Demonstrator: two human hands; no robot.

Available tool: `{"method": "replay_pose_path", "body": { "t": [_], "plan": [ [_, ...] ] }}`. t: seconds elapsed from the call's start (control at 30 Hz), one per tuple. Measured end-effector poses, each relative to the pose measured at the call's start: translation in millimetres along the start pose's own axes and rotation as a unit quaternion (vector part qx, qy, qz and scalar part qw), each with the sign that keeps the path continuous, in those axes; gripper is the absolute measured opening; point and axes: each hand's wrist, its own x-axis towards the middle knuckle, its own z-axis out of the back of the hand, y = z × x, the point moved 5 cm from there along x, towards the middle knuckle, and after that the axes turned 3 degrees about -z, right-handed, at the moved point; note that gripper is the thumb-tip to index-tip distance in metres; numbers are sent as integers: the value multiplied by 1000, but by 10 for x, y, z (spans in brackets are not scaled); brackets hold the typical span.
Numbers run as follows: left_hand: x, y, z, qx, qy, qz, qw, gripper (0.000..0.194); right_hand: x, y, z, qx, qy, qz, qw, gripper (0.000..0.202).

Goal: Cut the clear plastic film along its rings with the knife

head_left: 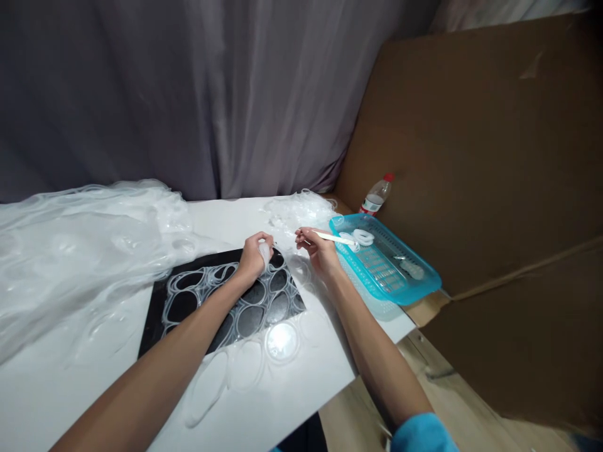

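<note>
My left hand (pixel 255 253) is closed on a small piece of whitish translucent material, above the far right part of a black sheet (pixel 153 317). Over that sheet lies a clear film (pixel 249 320) with rows of round and oval outlines, which extends past its front edge onto the white table. My right hand (pixel 316 248) holds a thin white pen-like tool (pixel 335 238) between its fingers, pointing right toward a blue basket. The two hands are a short gap apart.
A blue plastic basket (pixel 414 294) holding white rings (pixel 362 236) is at the right, with a red-capped bottle (pixel 377 194) behind it. Crumpled translucent film (pixel 85 251) covers the left of the table (pixel 301 402). More scraps (pixel 301 210) lie behind my hands. Cardboard (pixel 480 157) stands right.
</note>
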Motion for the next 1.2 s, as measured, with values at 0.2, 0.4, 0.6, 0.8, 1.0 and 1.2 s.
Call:
{"method": "replay_pose_path", "body": {
  "t": [0.2, 0.4, 0.6, 0.8, 1.0, 1.2],
  "plan": [
    [-22, -33, -67, 8, 49, -4, 999, 48, -20, -153, -3, -138, 19, -65, 988, 24],
    [-23, -7, -76, 8, 60, -8, 998, 53, -29, -290, -4, -93, 51, -122, 987, 27],
    [-15, 23, -33, 33, 36, -26, 998, 53, -24, -343, -1, -31, 48, -146, 988, 26],
    [-25, 5, -35, 81, 25, -32, 996, 45, -21, -389, 11, -66, 31, -121, 990, 26],
    [-50, -77, -50, 113, 19, -45, 992, 40, -7, -423, 35, -99, 11, -102, 990, 27],
    [-80, -119, -104, 106, 43, -59, 992, 41, -26, -437, 22, -111, 15, -94, 989, 28]
  ]
}}
